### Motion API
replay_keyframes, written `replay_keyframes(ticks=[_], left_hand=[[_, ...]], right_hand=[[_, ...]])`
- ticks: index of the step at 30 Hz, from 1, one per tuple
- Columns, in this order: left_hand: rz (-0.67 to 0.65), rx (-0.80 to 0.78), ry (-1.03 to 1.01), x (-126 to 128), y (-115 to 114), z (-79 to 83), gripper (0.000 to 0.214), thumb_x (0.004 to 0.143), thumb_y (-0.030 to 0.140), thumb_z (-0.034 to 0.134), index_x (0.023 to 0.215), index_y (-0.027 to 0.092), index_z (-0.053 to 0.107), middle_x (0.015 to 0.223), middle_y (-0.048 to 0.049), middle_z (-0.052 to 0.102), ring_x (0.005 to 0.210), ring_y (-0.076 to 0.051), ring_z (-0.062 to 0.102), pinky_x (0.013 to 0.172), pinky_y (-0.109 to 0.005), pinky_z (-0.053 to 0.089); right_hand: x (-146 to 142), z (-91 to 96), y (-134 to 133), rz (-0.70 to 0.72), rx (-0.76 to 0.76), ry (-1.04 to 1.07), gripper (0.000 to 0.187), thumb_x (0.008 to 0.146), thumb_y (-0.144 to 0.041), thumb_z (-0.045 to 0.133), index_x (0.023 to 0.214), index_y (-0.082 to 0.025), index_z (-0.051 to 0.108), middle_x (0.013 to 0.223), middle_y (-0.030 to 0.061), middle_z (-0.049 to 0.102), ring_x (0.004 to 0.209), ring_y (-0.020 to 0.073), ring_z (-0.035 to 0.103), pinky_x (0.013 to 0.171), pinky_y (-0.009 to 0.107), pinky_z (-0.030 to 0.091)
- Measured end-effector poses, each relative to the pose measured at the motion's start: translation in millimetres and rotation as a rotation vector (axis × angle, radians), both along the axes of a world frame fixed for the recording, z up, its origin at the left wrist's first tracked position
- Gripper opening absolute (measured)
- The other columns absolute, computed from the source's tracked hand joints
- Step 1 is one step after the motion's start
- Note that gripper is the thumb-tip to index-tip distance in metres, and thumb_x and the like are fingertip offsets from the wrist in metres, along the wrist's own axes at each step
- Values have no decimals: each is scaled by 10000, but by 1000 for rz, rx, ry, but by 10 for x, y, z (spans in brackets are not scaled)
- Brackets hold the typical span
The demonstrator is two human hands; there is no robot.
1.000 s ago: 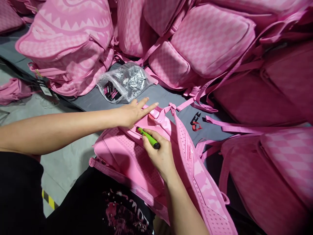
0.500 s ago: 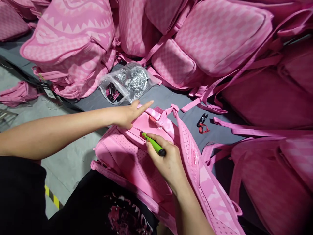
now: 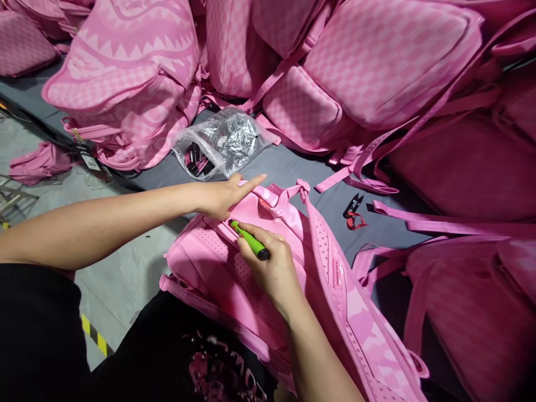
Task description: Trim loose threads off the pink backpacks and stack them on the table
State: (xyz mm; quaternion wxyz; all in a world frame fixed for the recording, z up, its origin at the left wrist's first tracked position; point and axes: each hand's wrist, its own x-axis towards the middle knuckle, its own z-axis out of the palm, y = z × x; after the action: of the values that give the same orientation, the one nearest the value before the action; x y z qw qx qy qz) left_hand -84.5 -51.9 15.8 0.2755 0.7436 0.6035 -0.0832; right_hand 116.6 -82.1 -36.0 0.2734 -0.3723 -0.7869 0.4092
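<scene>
A pink backpack point(image 3: 234, 279) lies in front of me with its padded, perforated back panel and shoulder straps facing up. My left hand point(image 3: 221, 196) grips its top edge near the carry handle, index finger stretched out along it and the other fingers curled onto the fabric. Held in my right hand point(image 3: 272, 259) is a seam ripper point(image 3: 253, 243) with a bright green handle and black end. Its tip points at a seam by the top of the back panel, close to my left fingers; the very tip is hard to make out.
Beyond the backpack sits a clear plastic bag point(image 3: 234, 142) with dark tags inside. Black thread snips point(image 3: 354, 206) with a red band lie on the grey table point(image 3: 288, 167). Several pink backpacks crowd the back and right, including a checkered one point(image 3: 385, 61) with loose straps.
My right hand has moved the seam ripper slightly left and up along the seam, toward my left fingers. My left hand keeps its place on the backpack. The view has shifted slightly.
</scene>
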Motion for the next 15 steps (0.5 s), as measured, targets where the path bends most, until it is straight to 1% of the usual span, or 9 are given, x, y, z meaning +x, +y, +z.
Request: replay_keyframes(ticks=[3, 6, 10, 13, 15], left_hand=[[10, -17, 4, 7, 8, 18, 1203, 790, 182, 641, 1575, 324, -260, 1621, -210, 143, 1136, -233, 600, 945, -310, 476], [17, -22, 3, 3, 7, 15, 1233, 769, 146, 643, 1563, 359, -276, 1624, -202, 153, 1094, -232, 612, 918, -321, 489], [19, 6, -14, 3, 0, 4, 1198, 788, 123, 617, 1572, 353, -258, 1608, -224, 181, 1029, -228, 629, 865, -335, 506], [16, 7, -13, 0, 0, -5, 1184, 792, 104, 608, 1580, 353, -239, 1609, -231, 174, 997, -212, 634, 829, -319, 511], [14, 4, -6, -11, 3, -20, 1221, 776, 96, 621, 1563, 370, -272, 1616, -219, 173, 995, -210, 634, 822, -313, 511]], right_hand=[[-49, 0, 12, 1, 48, 3, 273, 866, -215, 632, 1101, -196, 771, 1021, 73, 797, 879, 254, 735, 864, 423, 535], [-34, 22, 8, -19, 83, -10, 261, 893, -250, 635, 1116, -213, 765, 1025, 60, 797, 896, 248, 734, 872, 423, 520], [-24, 33, -7, -5, 68, 1, 258, 897, -242, 634, 1123, -219, 757, 1045, 57, 794, 907, 237, 735, 882, 415, 515], [-37, 39, -12, -29, 102, -37, 259, 903, -261, 640, 1133, -222, 755, 1052, 56, 793, 928, 250, 733, 899, 440, 506], [-43, 47, -7, -29, 90, -31, 257, 903, -257, 634, 1126, -221, 757, 1070, 59, 790, 948, 250, 733, 913, 439, 510]])
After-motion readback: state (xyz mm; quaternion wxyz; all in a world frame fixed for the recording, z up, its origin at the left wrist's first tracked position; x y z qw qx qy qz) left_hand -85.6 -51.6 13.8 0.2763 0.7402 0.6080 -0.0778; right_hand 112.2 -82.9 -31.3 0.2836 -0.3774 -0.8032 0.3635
